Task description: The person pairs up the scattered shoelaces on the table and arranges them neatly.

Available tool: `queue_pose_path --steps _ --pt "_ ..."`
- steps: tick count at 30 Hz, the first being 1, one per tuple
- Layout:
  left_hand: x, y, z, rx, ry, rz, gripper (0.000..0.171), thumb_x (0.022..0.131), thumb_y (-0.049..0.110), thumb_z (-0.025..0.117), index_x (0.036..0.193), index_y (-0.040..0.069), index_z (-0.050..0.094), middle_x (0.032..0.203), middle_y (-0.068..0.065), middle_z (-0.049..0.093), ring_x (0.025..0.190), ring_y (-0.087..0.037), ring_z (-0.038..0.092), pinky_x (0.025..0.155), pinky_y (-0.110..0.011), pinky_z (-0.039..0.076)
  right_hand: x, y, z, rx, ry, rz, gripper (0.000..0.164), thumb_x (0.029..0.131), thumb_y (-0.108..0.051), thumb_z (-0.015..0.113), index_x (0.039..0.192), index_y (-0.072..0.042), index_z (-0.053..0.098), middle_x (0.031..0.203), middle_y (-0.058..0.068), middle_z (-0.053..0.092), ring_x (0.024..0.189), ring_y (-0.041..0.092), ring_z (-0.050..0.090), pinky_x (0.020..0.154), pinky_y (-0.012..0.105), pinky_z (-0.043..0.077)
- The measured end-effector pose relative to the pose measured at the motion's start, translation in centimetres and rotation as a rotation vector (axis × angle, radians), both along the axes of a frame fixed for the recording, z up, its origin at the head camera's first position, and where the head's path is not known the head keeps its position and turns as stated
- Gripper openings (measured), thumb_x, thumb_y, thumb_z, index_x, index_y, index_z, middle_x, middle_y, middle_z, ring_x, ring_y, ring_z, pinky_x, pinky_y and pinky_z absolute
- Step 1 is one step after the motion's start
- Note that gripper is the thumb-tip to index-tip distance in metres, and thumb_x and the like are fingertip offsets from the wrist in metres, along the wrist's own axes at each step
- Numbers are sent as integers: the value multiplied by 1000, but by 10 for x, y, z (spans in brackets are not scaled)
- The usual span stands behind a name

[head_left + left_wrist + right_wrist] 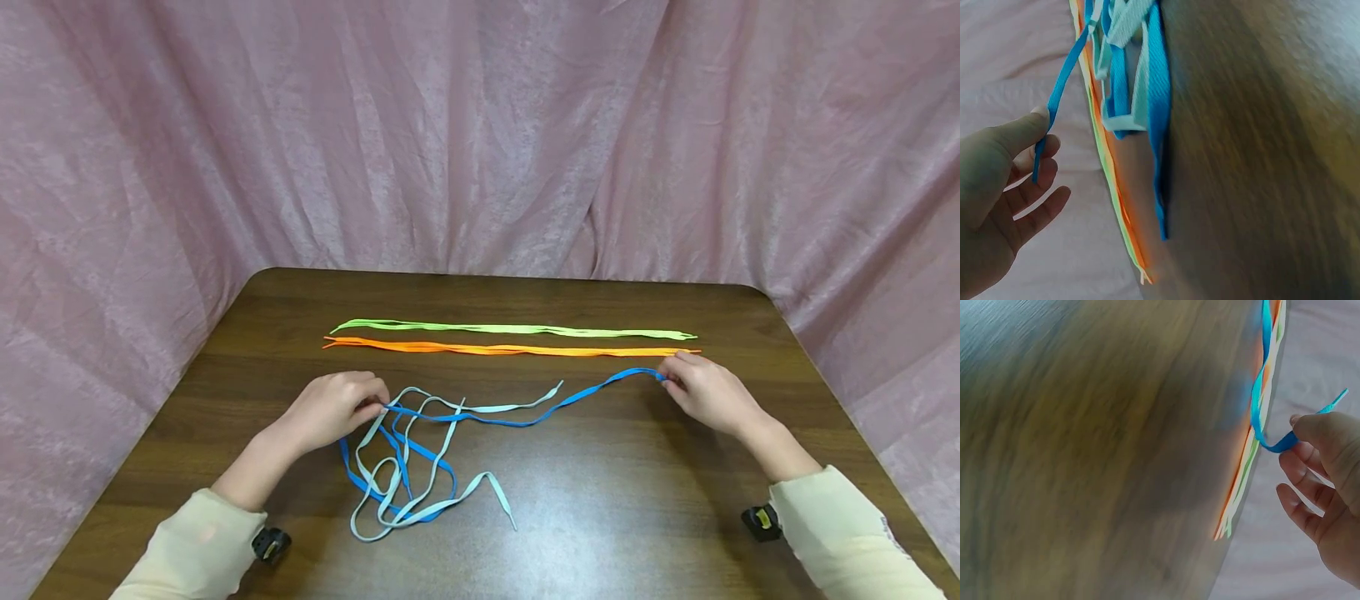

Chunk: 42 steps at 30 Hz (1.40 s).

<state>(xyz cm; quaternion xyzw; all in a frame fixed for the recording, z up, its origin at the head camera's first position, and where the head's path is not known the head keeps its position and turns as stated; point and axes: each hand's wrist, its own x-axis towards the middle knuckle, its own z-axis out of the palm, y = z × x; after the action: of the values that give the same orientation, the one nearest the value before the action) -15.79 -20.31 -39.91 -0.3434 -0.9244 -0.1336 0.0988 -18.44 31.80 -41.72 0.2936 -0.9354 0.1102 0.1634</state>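
A blue shoelace (525, 417) stretches across the brown table (600, 517) between my two hands. My left hand (333, 408) pinches it at the left, thumb against forefinger (1035, 125). My right hand (701, 392) pinches the blue lace's other end (1275, 440) at the right. Below the left hand the blue lace runs through a loose tangle with a pale blue-grey lace (420, 492). Behind both hands lie an orange lace (510, 348) and a green lace (517, 329), straight and parallel.
Pink cloth (480, 133) hangs behind and around the table. Two small black objects (270, 543) (759, 522) show by the cream sleeves near the table's front. The table's back edge runs just beyond the green lace.
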Motion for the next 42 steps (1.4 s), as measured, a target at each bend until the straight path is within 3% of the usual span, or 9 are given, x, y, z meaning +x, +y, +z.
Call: queue_pose_path --steps 6,17,29,42 --pt "2 -9 -3 -22 -64 63 10 77 16 74 83 19 66 75 14 56 63 0 51 55 -20 42 5 22 -4 -10 -7 -55 20 70 0 71 79 -13 58 68 -11 46 58 3 40 49 22 34" --pt "3 -23 -3 -41 -95 130 11 79 13 72 84 21 67 77 13 58 64 -2 50 56 -23 43 16 50 -9 -21 -31 -117 22 70 1 72 80 -15 60 73 -9 55 61 2 45 50 25 39" --pt "-9 -45 -11 6 -128 189 8 79 13 72 83 19 67 76 12 59 62 -5 48 56 -25 42 18 63 -13 -45 20 -127 24 66 1 72 77 -16 58 71 -9 55 62 2 49 51 26 42" --pt "-19 -60 -15 5 -147 267 6 79 12 70 83 17 67 74 9 59 62 -8 49 56 -29 42 14 66 -13 -30 16 -133 21 69 -3 73 76 -16 58 69 -9 55 61 4 49 52 27 42"
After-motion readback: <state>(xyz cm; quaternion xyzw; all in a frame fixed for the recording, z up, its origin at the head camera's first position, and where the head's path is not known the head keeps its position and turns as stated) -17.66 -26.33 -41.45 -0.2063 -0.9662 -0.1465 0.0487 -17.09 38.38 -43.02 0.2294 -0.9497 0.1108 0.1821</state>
